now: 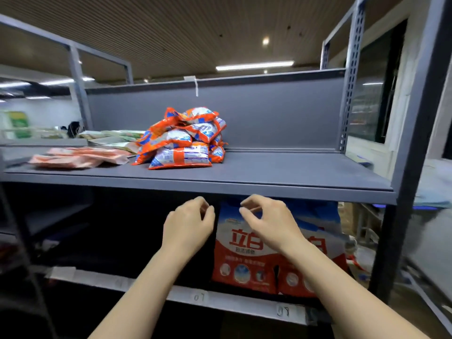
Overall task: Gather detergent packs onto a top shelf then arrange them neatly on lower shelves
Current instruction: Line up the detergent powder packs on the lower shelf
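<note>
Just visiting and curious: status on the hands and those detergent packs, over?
Left hand and right hand loosely curled, empty, before the lower shelf. Orange packs heaped on top shelf; two big bags upright below. Nothing blocking.

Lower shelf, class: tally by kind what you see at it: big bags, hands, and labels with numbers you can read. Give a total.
Bags: 2
Hands: 2
Readable labels: 2 (07, 08)
Total: 6
</note>
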{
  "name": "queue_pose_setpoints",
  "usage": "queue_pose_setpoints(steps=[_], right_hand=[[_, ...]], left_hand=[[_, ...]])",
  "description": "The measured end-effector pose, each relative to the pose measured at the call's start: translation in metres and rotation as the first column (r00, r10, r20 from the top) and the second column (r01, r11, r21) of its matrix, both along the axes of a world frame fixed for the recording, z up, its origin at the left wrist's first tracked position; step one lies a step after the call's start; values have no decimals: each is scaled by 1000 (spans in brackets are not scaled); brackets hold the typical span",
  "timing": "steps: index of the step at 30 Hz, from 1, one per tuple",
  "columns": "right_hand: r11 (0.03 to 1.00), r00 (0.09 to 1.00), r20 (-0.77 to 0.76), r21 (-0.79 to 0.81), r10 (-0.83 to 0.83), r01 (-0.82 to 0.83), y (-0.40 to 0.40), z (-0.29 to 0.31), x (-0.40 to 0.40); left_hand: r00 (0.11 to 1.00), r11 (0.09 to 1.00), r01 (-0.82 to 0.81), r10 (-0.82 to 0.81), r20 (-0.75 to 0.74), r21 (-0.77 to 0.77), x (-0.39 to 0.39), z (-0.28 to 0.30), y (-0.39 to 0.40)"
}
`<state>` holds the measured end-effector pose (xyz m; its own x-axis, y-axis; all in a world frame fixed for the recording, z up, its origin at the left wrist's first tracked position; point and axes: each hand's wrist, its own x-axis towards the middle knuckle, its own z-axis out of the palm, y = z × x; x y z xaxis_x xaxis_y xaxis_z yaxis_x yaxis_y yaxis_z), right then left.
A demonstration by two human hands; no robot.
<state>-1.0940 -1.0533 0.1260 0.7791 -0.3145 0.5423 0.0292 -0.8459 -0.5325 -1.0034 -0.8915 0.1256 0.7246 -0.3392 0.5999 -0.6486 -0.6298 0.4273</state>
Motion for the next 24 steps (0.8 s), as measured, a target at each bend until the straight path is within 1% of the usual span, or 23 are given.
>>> queue_pose_setpoints(steps=[4, 7, 10, 14, 19, 24], right_hand=[[1000, 1000, 25, 10, 2, -3, 8, 31, 27], [1000, 999, 40, 15, -16, 16, 12, 49, 56], [999, 998, 33, 23, -44, 43, 16, 63, 90], [995, 994, 43, 35, -99, 98, 18, 80, 138], [985, 979, 110, 49, -172, 167, 24, 103, 198], [963, 950, 172, -14, -261, 268, 38, 130, 256]], left_hand=[[996, 996, -87, 88, -30, 13, 35, 40, 14], [994, 995, -100, 100, -32, 7, 67, 60, 22], [993, 993, -114, 114, 0, 1, 102, 75, 31], [996, 997, -77, 78, 32, -24, 153, 92, 42], [996, 998, -64, 66, 55, -27, 229, 116, 56], [998, 1000, -23, 23, 53, -11, 300, 137, 60]])
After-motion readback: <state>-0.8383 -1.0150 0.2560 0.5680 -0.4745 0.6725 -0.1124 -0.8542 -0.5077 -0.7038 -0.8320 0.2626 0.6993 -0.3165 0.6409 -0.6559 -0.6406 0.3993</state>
